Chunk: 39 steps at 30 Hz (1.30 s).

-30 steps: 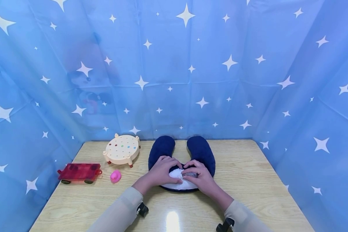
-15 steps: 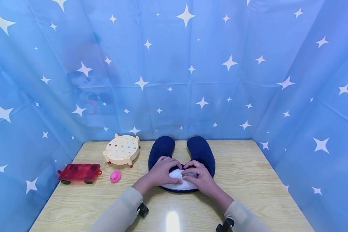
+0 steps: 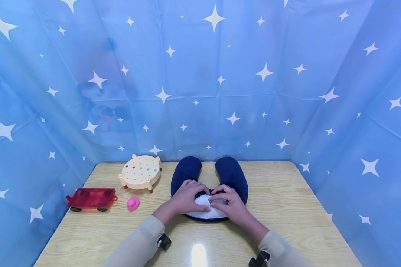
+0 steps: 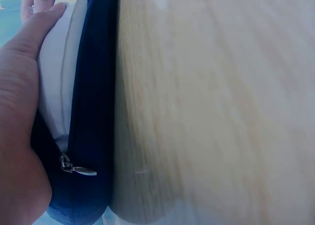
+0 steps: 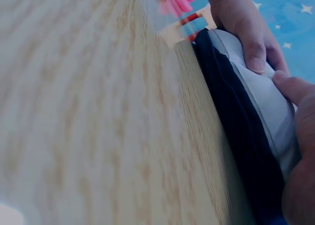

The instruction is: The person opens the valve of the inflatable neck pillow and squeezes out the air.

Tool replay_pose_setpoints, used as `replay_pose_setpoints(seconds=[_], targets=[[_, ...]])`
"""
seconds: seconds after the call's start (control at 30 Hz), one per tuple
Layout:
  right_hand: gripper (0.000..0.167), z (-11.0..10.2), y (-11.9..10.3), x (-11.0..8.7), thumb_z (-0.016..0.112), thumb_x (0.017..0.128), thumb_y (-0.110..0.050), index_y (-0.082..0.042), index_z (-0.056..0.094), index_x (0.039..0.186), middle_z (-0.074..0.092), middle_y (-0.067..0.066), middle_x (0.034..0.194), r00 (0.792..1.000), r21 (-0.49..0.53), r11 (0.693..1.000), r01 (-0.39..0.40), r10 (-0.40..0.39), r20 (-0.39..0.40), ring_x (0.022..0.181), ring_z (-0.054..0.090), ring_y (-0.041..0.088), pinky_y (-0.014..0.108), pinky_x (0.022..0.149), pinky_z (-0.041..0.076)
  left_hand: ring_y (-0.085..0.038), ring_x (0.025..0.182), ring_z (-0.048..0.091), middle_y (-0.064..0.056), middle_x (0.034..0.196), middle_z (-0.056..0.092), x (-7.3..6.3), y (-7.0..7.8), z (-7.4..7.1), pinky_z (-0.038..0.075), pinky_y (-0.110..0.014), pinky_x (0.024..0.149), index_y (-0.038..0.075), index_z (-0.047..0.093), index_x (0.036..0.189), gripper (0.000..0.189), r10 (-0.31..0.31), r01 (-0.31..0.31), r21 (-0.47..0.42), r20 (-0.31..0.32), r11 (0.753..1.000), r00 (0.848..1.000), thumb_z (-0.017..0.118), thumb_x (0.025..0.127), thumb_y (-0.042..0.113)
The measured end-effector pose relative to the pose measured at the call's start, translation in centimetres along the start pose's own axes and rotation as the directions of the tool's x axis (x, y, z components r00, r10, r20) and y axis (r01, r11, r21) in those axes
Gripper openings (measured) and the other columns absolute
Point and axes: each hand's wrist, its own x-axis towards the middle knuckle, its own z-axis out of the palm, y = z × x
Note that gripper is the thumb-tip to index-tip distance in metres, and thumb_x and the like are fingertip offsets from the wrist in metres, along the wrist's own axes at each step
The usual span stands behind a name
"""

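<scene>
A navy U-shaped neck pillow (image 3: 231, 172) lies on the table, its two arms toward the curtain. Along its near curve the cover is unzipped, and white inner lining (image 3: 215, 213) bulges out. From the left, my left hand (image 3: 187, 197) grips this part, fingers bent over the top and thumb on the white lining. Opposite it, my right hand (image 3: 233, 203) holds the lining with curled fingers, its fingertips close to the left hand's. A metal zipper pull (image 4: 81, 171) hangs at one end of the opening in the left wrist view. The fingertips are partly hidden there.
To the left on the wooden table (image 3: 287, 222) are a red toy wagon (image 3: 91, 198), a small pink toy (image 3: 133, 203) and a cream round toy stool-like piece (image 3: 141, 171) with short legs. A blue starred curtain (image 3: 200, 74) encloses the back and sides.
</scene>
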Motion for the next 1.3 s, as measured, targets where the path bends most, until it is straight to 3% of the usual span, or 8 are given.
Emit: replay_pose_setpoints(seconds=[0.23, 0.53, 1.3], targets=[[0.018, 0.06, 0.06, 0.02, 0.084, 0.096, -0.005, -0.016, 0.087, 0.110, 0.072, 0.011, 0.126, 1.000, 0.000, 1.000, 0.012, -0.012, -0.012, 0.120, 0.062, 0.039, 0.040, 0.103, 0.044, -0.010, 0.127, 0.058, 0.016, 0.131, 0.070, -0.05, 0.02, -0.03, 0.030, -0.049, 0.124, 0.034, 0.071, 0.126, 0.053, -0.004, 0.004, -0.004, 0.003, 1.000, 1.000, 0.086, 0.088, 0.067], [0.017, -0.04, 0.06, -0.02, 0.083, 0.099, -0.010, -0.021, 0.087, 0.111, 0.071, 0.005, 0.128, 1.000, 0.004, 1.000, -0.024, 0.024, 0.004, 0.123, 0.061, 0.034, 0.041, 0.103, 0.043, -0.010, 0.127, 0.058, 0.015, 0.130, 0.070, 0.05, 0.13, -0.10, 0.031, -0.049, 0.124, 0.033, 0.071, 0.125, 0.052, 0.001, -0.001, 0.004, 0.002, 1.000, 1.000, 0.087, 0.088, 0.066], [0.015, 0.03, 0.25, -0.16, 0.083, 0.100, -0.012, -0.022, 0.087, 0.111, 0.072, 0.004, 0.127, 0.998, -0.004, 0.998, -0.059, 0.059, 0.008, 0.125, 0.061, 0.032, 0.040, 0.104, 0.044, -0.012, 0.126, 0.059, 0.014, 0.131, 0.070, -0.18, 0.52, -0.23, 0.031, -0.051, 0.124, 0.033, 0.071, 0.124, 0.051, -0.002, 0.002, 0.002, 0.003, 1.000, 1.000, 0.087, 0.088, 0.065]])
